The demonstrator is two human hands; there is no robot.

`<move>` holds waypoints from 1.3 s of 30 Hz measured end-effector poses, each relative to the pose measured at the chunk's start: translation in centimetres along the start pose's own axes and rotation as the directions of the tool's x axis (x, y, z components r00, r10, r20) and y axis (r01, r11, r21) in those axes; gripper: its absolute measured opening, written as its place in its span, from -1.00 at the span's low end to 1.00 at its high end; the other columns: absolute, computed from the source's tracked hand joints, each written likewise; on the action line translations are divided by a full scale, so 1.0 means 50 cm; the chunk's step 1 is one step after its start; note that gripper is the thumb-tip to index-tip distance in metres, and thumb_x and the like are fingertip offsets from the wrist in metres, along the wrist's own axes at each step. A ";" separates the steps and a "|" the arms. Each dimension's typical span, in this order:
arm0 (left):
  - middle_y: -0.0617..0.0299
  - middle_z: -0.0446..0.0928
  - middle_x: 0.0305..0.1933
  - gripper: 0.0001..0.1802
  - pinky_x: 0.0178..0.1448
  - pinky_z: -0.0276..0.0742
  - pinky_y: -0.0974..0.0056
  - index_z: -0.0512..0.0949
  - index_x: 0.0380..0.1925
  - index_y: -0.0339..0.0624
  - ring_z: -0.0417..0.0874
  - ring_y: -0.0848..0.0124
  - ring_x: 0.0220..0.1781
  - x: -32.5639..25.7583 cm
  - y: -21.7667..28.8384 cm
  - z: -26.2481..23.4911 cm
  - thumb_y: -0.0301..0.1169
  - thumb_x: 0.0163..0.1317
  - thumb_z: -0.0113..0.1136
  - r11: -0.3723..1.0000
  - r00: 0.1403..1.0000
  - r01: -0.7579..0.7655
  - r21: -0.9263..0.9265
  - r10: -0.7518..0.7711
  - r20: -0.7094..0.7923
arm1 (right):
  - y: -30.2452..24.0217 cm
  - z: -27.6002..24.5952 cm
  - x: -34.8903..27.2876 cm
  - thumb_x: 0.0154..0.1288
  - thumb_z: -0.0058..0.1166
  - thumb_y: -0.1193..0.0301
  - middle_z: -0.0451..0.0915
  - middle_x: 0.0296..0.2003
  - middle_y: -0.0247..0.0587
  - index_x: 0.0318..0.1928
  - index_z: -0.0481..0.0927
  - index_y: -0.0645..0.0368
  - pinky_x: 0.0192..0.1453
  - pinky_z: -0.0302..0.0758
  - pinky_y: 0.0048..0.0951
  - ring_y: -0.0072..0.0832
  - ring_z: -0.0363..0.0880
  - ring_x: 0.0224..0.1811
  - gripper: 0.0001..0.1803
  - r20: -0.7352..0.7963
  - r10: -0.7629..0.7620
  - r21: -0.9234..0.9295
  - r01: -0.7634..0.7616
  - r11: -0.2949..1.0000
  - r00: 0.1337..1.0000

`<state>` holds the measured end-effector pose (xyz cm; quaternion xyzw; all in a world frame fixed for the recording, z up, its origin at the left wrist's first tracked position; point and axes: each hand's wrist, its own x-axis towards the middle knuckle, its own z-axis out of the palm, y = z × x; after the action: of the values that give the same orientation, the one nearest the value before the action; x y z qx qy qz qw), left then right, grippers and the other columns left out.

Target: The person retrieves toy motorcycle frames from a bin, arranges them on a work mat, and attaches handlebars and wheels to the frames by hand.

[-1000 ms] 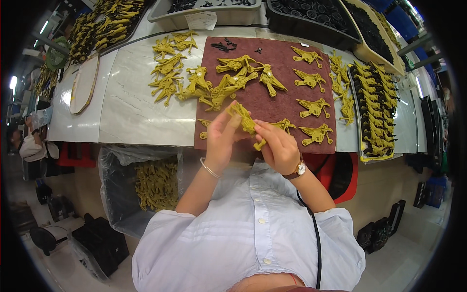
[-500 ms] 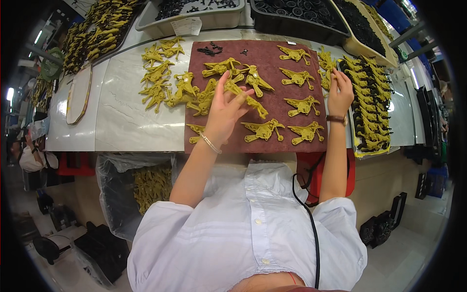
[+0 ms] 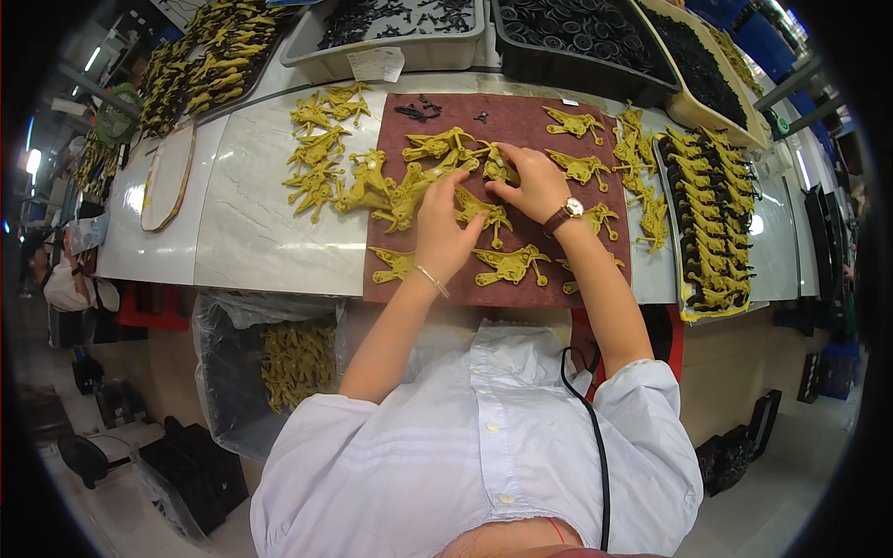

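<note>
Flat yellow plastic parts with arms and round holes lie on a dark red mat (image 3: 437, 290). Near the mat's middle, my left hand (image 3: 443, 231) has its thumb and fingers apart around the left end of one yellow part (image 3: 487, 214). Just beyond it, my right hand (image 3: 538, 189) pinches another yellow part (image 3: 499, 167) between thumb and fingers, partly hiding it. One more part (image 3: 512, 265) lies close to the mat's front edge. In the right-hand column, my right wrist and forearm cover some of the parts.
Loose yellow parts (image 3: 318, 144) are heaped left of the mat, others (image 3: 635, 153) to its right. A tray (image 3: 690, 314) of yellow and black assemblies stands farther right. Grey (image 3: 446, 58) and black (image 3: 595, 79) bins line the back. Small black pieces (image 3: 419, 110) rest on the mat.
My right hand has come left from the parts beside the mat to its middle and pinches a part there. My left hand has lowered slightly, its part now on the mat.
</note>
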<state>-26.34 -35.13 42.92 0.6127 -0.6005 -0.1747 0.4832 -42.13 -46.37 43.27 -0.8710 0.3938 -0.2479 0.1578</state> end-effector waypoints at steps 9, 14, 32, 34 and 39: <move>-0.04 0.42 0.14 -0.41 0.23 0.37 0.06 0.35 0.18 -0.27 0.47 0.00 0.14 -0.011 0.039 -0.011 -0.42 0.11 0.26 0.957 0.992 -0.107 0.268 0.120 -0.032 | -0.053 -0.091 -0.050 0.17 0.22 0.51 0.58 -0.05 -0.11 0.35 0.17 0.07 0.00 0.53 -0.47 -0.45 0.59 0.00 -0.24 0.169 0.253 0.876 -0.263 0.404 0.953; 0.11 0.45 0.20 -0.55 0.11 0.55 0.24 0.30 0.26 -0.27 0.54 0.29 0.16 -0.022 0.100 -0.036 -0.39 0.40 -0.05 0.614 0.917 0.343 -0.711 -0.054 0.395 | -0.123 -0.097 -0.120 0.10 0.19 0.74 0.44 0.01 -0.15 0.18 0.19 0.04 0.11 0.53 -0.38 -0.42 0.52 0.04 -0.31 0.025 0.370 0.999 -0.031 0.009 0.929; 0.06 0.43 0.17 -0.46 0.05 0.64 0.21 0.13 0.37 -0.20 0.54 0.35 0.12 -0.058 0.078 -0.073 -0.31 0.45 -0.07 0.339 0.825 0.564 -0.753 -0.188 0.533 | -0.162 -0.089 -0.230 -0.01 0.17 0.60 0.54 0.04 0.11 0.02 0.57 0.24 0.00 0.57 -0.24 -0.03 0.61 -0.06 -0.53 -0.195 -0.204 0.224 0.247 0.943 0.959; 0.07 0.42 0.16 -0.47 0.07 0.64 0.21 0.10 0.38 -0.20 0.53 0.36 0.12 -0.058 0.081 -0.071 -0.32 0.47 -0.12 0.309 0.821 0.568 -0.763 -0.151 0.550 | -0.163 -0.081 -0.237 0.01 0.24 0.58 0.59 -0.04 0.06 0.01 0.57 0.23 -0.14 0.60 -0.26 -0.09 0.64 -0.19 -0.54 -0.259 -0.263 0.078 0.291 0.953 0.929; 0.15 0.39 0.01 -0.52 0.13 0.61 0.16 0.09 0.35 -0.23 0.53 0.36 0.07 -0.070 0.079 -0.038 -0.40 0.47 -0.25 0.383 0.819 0.570 -0.726 -0.200 0.538 | -0.161 -0.056 -0.243 0.05 0.21 0.59 0.62 -0.14 0.06 -0.03 0.58 0.25 -0.19 0.59 -0.26 -0.11 0.65 -0.24 -0.61 -0.374 -0.173 0.105 0.226 0.968 0.911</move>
<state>-27.85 -30.51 45.70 0.3646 -0.3430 -0.6709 0.5471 -45.67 -32.14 45.64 -0.8322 0.3056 -0.4468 0.1197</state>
